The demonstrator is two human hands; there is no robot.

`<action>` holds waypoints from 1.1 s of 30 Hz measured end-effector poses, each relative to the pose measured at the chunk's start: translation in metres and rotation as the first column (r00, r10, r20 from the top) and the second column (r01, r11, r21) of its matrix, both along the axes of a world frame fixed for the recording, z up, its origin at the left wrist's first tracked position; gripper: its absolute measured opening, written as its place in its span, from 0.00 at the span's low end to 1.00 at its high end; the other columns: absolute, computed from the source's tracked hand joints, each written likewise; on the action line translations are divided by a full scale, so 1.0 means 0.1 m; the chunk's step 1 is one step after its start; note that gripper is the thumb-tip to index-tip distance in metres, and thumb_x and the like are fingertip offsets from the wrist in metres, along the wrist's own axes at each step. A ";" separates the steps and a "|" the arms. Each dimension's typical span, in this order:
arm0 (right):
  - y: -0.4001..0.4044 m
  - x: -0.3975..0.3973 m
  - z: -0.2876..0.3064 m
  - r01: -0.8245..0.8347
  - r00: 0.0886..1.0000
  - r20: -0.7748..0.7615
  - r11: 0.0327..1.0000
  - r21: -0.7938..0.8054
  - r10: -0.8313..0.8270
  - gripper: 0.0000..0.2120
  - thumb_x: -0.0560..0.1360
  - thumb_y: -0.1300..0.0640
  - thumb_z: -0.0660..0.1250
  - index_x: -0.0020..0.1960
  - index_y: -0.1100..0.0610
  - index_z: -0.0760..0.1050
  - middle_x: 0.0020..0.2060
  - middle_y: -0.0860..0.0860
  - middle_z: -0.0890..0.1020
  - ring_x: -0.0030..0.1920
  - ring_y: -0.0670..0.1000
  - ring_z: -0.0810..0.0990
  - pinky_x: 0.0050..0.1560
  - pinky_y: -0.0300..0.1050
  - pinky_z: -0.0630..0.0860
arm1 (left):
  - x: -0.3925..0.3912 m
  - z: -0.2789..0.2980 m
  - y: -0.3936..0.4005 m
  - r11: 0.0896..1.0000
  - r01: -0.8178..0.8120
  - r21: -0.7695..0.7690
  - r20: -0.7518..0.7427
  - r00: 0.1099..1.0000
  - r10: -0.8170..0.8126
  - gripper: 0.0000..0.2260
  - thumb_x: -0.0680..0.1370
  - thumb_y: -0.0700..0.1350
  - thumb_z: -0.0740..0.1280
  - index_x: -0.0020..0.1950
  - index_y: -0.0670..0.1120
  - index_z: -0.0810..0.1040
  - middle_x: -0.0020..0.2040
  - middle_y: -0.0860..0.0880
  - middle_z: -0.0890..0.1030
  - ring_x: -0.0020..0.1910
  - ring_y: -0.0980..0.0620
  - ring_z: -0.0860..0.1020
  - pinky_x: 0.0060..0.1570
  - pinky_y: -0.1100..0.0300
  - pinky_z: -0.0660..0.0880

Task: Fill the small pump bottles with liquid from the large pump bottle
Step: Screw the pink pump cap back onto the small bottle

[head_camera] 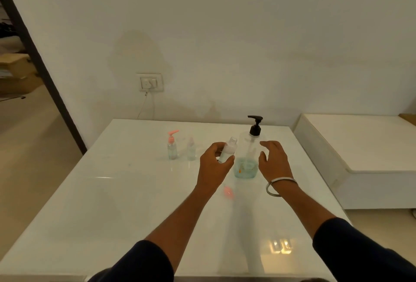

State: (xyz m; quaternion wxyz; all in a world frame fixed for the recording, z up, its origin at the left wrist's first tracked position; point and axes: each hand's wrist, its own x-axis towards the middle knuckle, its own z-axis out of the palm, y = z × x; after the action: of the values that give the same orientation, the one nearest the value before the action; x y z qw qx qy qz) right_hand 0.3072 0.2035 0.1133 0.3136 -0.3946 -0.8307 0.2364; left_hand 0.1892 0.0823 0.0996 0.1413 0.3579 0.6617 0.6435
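Left hand [213, 162] grips one uncapped small bottle [227, 150]; my right hand [273, 160] hovers spread beside the one large pump bottle [248, 153]. Two more small bottles [172, 146] stand on the desk [112, 191], one blurry.

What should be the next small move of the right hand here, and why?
Probably the right hand, open beside the large pump bottle, should rise to press its black pump head. The left hand grips an uncapped small bottle close to the large bottle, its open mouth below the nozzle.
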 end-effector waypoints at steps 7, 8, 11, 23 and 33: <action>-0.47 0.04 -0.32 -0.070 0.997 0.020 0.996 -0.056 0.072 0.11 0.74 0.66 0.61 0.55 0.61 0.75 0.54 0.55 0.76 0.55 0.53 0.77 0.55 0.36 0.69 | 0.14 -0.30 -0.44 0.998 -0.021 -0.051 0.044 0.999 0.023 0.14 0.72 0.42 0.73 0.53 0.52 0.74 0.47 0.59 0.78 0.47 0.62 0.77 0.44 0.73 0.74; -0.52 0.04 -0.38 -0.088 0.996 0.029 0.994 -0.060 0.090 0.10 0.74 0.66 0.61 0.54 0.61 0.75 0.53 0.55 0.77 0.54 0.53 0.77 0.55 0.36 0.70 | 0.14 -0.36 -0.50 0.998 -0.027 -0.062 0.043 0.999 0.030 0.14 0.72 0.42 0.73 0.53 0.52 0.74 0.47 0.59 0.79 0.47 0.62 0.78 0.45 0.73 0.73; -0.66 0.01 -0.54 -0.125 0.990 0.059 0.987 -0.104 0.131 0.10 0.75 0.64 0.62 0.54 0.59 0.76 0.53 0.54 0.77 0.53 0.52 0.77 0.55 0.38 0.71 | 0.12 -0.55 -0.65 0.995 -0.047 -0.092 0.040 0.998 0.051 0.14 0.72 0.42 0.73 0.53 0.53 0.74 0.47 0.60 0.79 0.48 0.61 0.78 0.47 0.73 0.73; -0.69 -0.20 -1.12 -0.075 0.965 0.236 0.985 -0.158 0.112 0.13 0.76 0.57 0.63 0.60 0.59 0.72 0.57 0.54 0.74 0.58 0.53 0.74 0.56 0.40 0.70 | -0.04 -1.08 -0.80 0.974 -0.139 -0.177 0.093 0.983 0.157 0.13 0.72 0.44 0.73 0.53 0.52 0.74 0.46 0.59 0.78 0.45 0.62 0.77 0.43 0.78 0.71; -0.54 -0.35 -1.35 -0.043 0.966 0.251 0.993 -0.111 0.069 0.14 0.77 0.54 0.62 0.58 0.60 0.73 0.55 0.57 0.75 0.56 0.56 0.74 0.58 0.47 0.71 | -0.09 -1.15 -0.69 0.977 -0.133 -0.167 0.104 0.983 0.152 0.13 0.72 0.43 0.72 0.53 0.52 0.74 0.46 0.62 0.77 0.44 0.71 0.75 0.43 0.78 0.71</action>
State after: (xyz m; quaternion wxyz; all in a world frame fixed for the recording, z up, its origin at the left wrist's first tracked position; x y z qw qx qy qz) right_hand 0.2720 0.1497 -0.0214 0.1768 -0.4139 -0.8613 0.2358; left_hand 0.1799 0.0133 -0.0157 0.1611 0.2592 0.7258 0.6165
